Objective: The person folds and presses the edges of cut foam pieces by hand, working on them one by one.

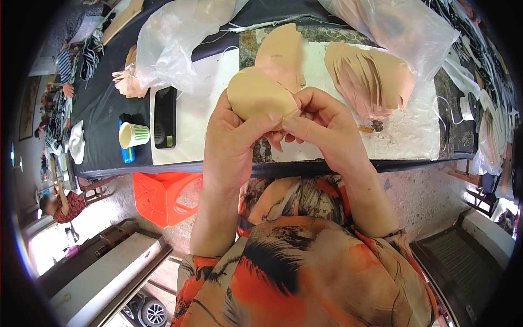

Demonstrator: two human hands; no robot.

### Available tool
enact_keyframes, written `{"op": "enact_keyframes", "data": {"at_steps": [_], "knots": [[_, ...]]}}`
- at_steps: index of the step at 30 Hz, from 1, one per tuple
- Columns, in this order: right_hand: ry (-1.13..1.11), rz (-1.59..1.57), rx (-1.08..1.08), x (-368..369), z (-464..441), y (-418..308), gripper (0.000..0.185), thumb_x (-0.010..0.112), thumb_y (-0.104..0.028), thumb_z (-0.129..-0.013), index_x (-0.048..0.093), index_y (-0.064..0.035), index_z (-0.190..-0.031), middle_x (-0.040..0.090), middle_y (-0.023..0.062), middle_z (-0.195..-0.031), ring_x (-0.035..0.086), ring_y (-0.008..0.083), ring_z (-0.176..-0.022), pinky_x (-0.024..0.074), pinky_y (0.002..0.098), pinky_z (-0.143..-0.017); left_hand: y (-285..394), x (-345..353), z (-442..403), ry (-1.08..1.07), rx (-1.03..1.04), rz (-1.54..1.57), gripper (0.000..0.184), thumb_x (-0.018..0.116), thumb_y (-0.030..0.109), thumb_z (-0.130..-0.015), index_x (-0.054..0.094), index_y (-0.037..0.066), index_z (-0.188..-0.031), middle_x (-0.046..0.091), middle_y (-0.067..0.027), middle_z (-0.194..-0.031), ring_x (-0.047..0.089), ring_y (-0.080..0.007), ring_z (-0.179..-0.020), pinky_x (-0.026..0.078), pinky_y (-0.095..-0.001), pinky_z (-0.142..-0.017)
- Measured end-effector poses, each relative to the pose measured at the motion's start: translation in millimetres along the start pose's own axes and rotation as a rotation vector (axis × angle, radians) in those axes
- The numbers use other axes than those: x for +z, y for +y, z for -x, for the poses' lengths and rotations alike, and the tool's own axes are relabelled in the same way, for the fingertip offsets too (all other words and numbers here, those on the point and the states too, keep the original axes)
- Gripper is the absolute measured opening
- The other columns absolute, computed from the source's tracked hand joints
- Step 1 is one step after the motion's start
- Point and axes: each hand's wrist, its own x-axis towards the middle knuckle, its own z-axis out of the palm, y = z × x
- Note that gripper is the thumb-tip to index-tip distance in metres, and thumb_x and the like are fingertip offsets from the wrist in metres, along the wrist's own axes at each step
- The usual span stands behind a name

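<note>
Over the table's near edge, both hands meet on a tan rounded piece of thin, leather-like sheet [257,91]. My left hand [233,129] grips its lower side, thumb on top and fingers underneath. At the right edge of the piece, my right hand [325,121] pinches its rim between thumb and fingers. The hands nearly touch each other at the thumbs. Just beyond lie similar tan pieces [280,50], partly covered by the held one. A fanned stack of tan pieces [376,82] rests to the right of my right hand.
White sheets [406,136] cover part of the black-clothed table [103,103]. Left are a black phone [165,117], a paper cup [134,135] and a blue object [127,155]. Plastic bags [174,41] lie at the back. A red stool [158,199] stands below. Other people are at far left.
</note>
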Motion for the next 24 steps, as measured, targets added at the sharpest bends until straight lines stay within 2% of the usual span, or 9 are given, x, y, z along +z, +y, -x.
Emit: {"op": "enact_keyframes", "data": {"at_steps": [6,16,19,22,24], "knots": [[-0.014,-0.048,-0.02,0.7,-0.8,1.3,0.012,0.062,-0.006,-0.089,0.056,0.0013,-0.096,0.066,0.0084,-0.082,0.062,0.0101,-0.072,0.0499,0.0231,-0.065,-2.9,-4.6,-2.1,-0.004,-0.045,0.06,0.042,0.065,0.007,-0.081,0.044,-0.004,-0.116,0.063,-0.0116,-0.088,0.06,-0.0145,-0.063,0.053,-0.0274,-0.049],[0.011,-0.073,0.01,0.1,-0.7,4.7,0.012,0.064,-0.006,-0.086,0.057,-0.0012,-0.094,0.065,0.0047,-0.08,0.058,0.0069,-0.071,0.0457,0.0204,-0.065,-4.5,-5.8,-0.9,-0.007,-0.085,0.066,0.044,0.066,0.007,-0.082,0.043,-0.003,-0.117,0.062,-0.0107,-0.088,0.06,-0.0128,-0.064,0.053,-0.0255,-0.048],[0.034,-0.05,0.024,0.1,0.1,4.8,0.01,0.063,-0.005,-0.086,0.057,-0.0015,-0.093,0.063,0.0031,-0.079,0.056,0.0061,-0.07,0.0453,0.0206,-0.064,-0.8,-3.7,2.5,0.006,-0.059,-0.041,0.046,0.062,0.006,-0.083,0.043,-0.002,-0.124,0.062,-0.0115,-0.094,0.06,-0.0136,-0.066,0.054,-0.025,-0.056],[0.053,-0.011,0.025,2.5,1.2,5.0,0.009,0.062,-0.005,-0.085,0.057,-0.0013,-0.092,0.061,0.0017,-0.078,0.055,0.0057,-0.07,0.0452,0.0207,-0.064,2.2,1.3,3.8,-0.023,0.079,-0.165,0.048,0.063,0.007,-0.083,0.042,-0.002,-0.125,0.062,-0.0122,-0.096,0.061,-0.0152,-0.069,0.054,-0.026,-0.056],[0.062,0.023,0.013,6.1,1.3,1.9,0.008,0.062,-0.005,-0.086,0.057,-0.001,-0.091,0.06,0.001,-0.077,0.055,0.0055,-0.07,0.045,0.0207,-0.064,2.0,1.1,3.4,0.004,0.091,-0.178,0.048,0.063,0.008,-0.082,0.043,-0.003,-0.124,0.063,-0.0121,-0.095,0.062,-0.0157,-0.069,0.054,-0.026,-0.055]]}}
